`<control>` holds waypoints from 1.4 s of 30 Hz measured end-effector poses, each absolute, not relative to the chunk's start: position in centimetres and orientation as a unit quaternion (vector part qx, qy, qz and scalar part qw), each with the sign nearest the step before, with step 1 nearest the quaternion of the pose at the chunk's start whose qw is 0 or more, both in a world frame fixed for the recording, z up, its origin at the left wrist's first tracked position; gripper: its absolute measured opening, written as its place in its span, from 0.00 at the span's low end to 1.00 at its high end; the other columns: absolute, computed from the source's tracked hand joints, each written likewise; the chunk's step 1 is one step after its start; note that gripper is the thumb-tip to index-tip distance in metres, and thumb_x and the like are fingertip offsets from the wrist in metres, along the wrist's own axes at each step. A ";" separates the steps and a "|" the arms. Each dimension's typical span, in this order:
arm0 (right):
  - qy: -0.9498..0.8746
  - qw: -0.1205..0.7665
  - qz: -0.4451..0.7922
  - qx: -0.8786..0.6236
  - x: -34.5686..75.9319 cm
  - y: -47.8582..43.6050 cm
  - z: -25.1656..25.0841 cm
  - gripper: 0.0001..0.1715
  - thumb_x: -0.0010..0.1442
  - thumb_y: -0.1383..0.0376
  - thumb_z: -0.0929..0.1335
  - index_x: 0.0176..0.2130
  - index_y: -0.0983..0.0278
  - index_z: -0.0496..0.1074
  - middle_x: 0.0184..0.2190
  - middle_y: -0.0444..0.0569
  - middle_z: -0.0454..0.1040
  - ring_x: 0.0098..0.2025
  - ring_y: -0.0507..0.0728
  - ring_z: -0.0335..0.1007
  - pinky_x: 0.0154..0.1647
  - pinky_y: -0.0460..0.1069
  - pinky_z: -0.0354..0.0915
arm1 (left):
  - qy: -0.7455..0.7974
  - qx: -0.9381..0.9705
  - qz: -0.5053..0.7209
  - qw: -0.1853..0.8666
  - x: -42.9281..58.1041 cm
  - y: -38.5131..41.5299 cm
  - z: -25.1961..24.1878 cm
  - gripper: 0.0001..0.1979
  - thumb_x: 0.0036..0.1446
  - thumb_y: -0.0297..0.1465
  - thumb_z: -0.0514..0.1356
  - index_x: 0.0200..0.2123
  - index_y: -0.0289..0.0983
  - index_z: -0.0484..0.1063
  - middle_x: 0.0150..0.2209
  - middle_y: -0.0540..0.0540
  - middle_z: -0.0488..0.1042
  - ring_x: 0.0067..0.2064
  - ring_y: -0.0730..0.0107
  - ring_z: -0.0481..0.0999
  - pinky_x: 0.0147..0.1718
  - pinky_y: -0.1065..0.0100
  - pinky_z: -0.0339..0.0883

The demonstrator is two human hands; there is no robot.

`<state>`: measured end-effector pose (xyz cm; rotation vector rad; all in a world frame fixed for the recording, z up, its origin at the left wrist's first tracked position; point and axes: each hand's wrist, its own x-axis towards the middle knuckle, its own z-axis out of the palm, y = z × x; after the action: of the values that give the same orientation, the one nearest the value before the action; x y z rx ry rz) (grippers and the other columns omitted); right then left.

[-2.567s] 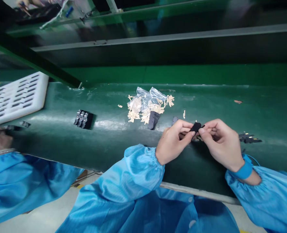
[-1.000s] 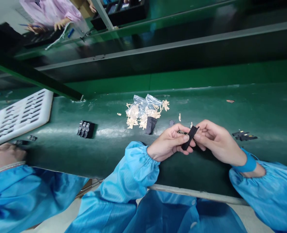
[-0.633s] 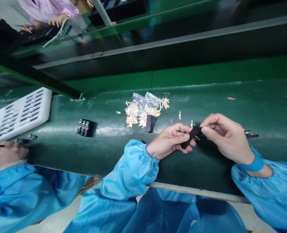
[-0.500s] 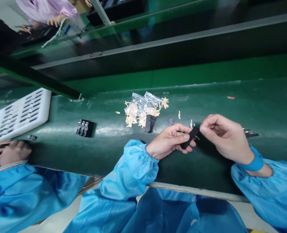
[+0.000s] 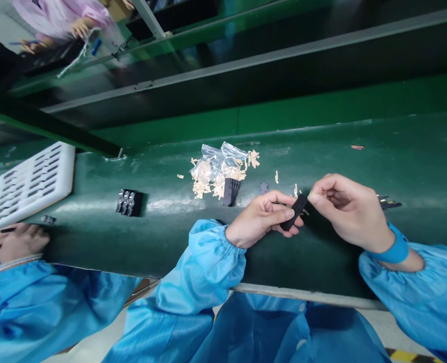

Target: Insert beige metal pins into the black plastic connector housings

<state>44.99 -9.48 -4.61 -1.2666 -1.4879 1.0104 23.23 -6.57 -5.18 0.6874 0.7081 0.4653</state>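
Note:
My left hand point(image 5: 267, 214) is closed around a narrow black plastic block point(image 5: 294, 212), held tilted above the green bench. At the block's upper end, my right hand point(image 5: 342, 206) has thumb and forefinger pinched together; whatever lies between those fingertips is too small to make out. Several small pale metal pieces point(image 5: 296, 190) lie just behind the block, partly hidden by it. Farther left are a pile of flat cream-coloured pieces point(image 5: 203, 186), clear plastic bags point(image 5: 214, 156) and a stack of dark plates point(image 5: 231, 191). One dark plate point(image 5: 264, 188) lies apart.
A black block with shiny metal parts point(image 5: 130, 202) stands left on the green bench point(image 5: 166, 242). Beyond it are a white slotted tray point(image 5: 30, 181) and a co-worker's hands point(image 5: 22, 241). Dark pieces point(image 5: 390, 202) lie behind my right wrist. Another person's hand point(image 5: 82, 27) shows across the bench.
The view has shifted slightly. Both hands keep nearly the same pose at the black block, with the right fingertips still at its upper end.

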 end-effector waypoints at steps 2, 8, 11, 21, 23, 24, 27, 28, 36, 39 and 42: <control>-0.597 0.454 0.416 -0.515 45.0 -9.5 -4.6 0.08 0.69 0.61 0.71 0.36 0.60 0.73 0.29 0.44 0.73 0.27 0.51 0.67 0.27 0.46 0.63 | 0.339 0.332 0.224 0.851 23.2 -6.6 -5.2 0.23 0.55 0.39 0.75 0.47 0.33 0.72 0.33 0.46 0.83 0.31 0.71 0.83 0.30 0.73 0.75; -0.575 0.454 0.448 -0.512 45.0 -9.2 -4.7 0.09 0.67 0.59 0.73 0.36 0.60 0.74 0.28 0.44 0.74 0.28 0.50 0.69 0.28 0.45 0.66 | 0.338 0.330 0.231 0.850 23.2 -6.5 -5.4 0.21 0.56 0.37 0.74 0.47 0.34 0.72 0.34 0.44 0.83 0.32 0.70 0.83 0.30 0.72 0.75; -0.555 0.453 0.449 -0.534 45.1 -8.9 -4.9 0.10 0.65 0.58 0.75 0.36 0.60 0.76 0.28 0.44 0.75 0.27 0.51 0.70 0.29 0.45 0.68 | 0.341 0.325 0.238 0.849 23.2 -6.5 -5.4 0.21 0.56 0.37 0.74 0.47 0.33 0.73 0.34 0.45 0.83 0.31 0.71 0.83 0.30 0.73 0.75; -0.558 0.433 0.542 -0.454 44.5 -9.3 -4.3 0.14 0.64 0.56 0.76 0.49 0.57 0.83 0.38 0.47 0.75 0.36 0.53 0.74 0.35 0.47 0.71 | 0.327 0.312 0.243 0.858 23.3 -6.5 -5.1 0.22 0.53 0.38 0.75 0.45 0.33 0.74 0.33 0.44 0.83 0.30 0.73 0.82 0.31 0.74 0.76; -0.529 0.443 0.572 -0.443 44.3 -9.6 -4.6 0.12 0.65 0.56 0.76 0.47 0.57 0.83 0.35 0.46 0.74 0.31 0.51 0.71 0.31 0.46 0.68 | 0.317 0.310 0.238 0.864 23.2 -6.5 -5.2 0.22 0.53 0.39 0.76 0.43 0.33 0.74 0.32 0.45 0.83 0.30 0.73 0.82 0.31 0.73 0.76; -0.512 0.443 0.593 -0.436 44.3 -9.7 -4.7 0.12 0.65 0.56 0.75 0.46 0.58 0.83 0.33 0.45 0.73 0.28 0.50 0.68 0.29 0.46 0.66 | 0.312 0.310 0.235 0.867 23.2 -6.6 -5.3 0.22 0.53 0.38 0.76 0.43 0.33 0.74 0.32 0.45 0.83 0.29 0.73 0.82 0.31 0.73 0.76; -0.460 0.437 0.650 -0.418 44.2 -9.9 -4.9 0.15 0.65 0.52 0.75 0.44 0.61 0.82 0.30 0.45 0.72 0.26 0.50 0.65 0.27 0.47 0.63 | 0.304 0.311 0.230 0.871 23.2 -6.6 -5.4 0.21 0.53 0.38 0.76 0.43 0.33 0.74 0.32 0.45 0.83 0.28 0.74 0.81 0.31 0.73 0.76; -0.444 0.435 0.664 -0.415 44.1 -10.0 -4.8 0.16 0.65 0.52 0.74 0.43 0.61 0.81 0.30 0.45 0.72 0.26 0.50 0.65 0.27 0.47 0.64 | 0.303 0.313 0.231 0.870 23.2 -6.6 -5.5 0.21 0.53 0.38 0.76 0.44 0.33 0.74 0.32 0.45 0.83 0.28 0.74 0.81 0.31 0.73 0.77; -0.390 0.444 0.701 -0.400 43.5 -9.7 -4.6 0.16 0.68 0.53 0.73 0.37 0.63 0.80 0.27 0.45 0.74 0.24 0.49 0.65 0.24 0.45 0.61 | 0.309 0.320 0.228 0.866 23.3 -6.6 -5.8 0.24 0.52 0.40 0.76 0.45 0.33 0.75 0.31 0.45 0.83 0.29 0.72 0.82 0.31 0.72 0.75; -0.434 0.454 0.656 -0.418 43.6 -9.8 -4.8 0.16 0.70 0.52 0.71 0.41 0.62 0.81 0.28 0.46 0.73 0.25 0.50 0.66 0.25 0.45 0.63 | 0.304 0.306 0.236 0.871 23.3 -6.6 -5.8 0.22 0.53 0.39 0.76 0.45 0.34 0.74 0.32 0.46 0.83 0.29 0.74 0.81 0.30 0.74 0.73; -0.499 0.461 0.579 -0.452 43.5 -10.2 -4.8 0.14 0.68 0.53 0.73 0.45 0.61 0.81 0.29 0.45 0.73 0.26 0.50 0.68 0.28 0.47 0.67 | 0.302 0.295 0.244 0.873 23.3 -6.6 -5.8 0.22 0.52 0.39 0.76 0.44 0.34 0.73 0.32 0.46 0.82 0.28 0.74 0.81 0.29 0.75 0.73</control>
<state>43.49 -10.18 -4.80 -1.1113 -1.2280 1.4242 23.30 -6.58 -5.77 0.6167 0.6304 0.5099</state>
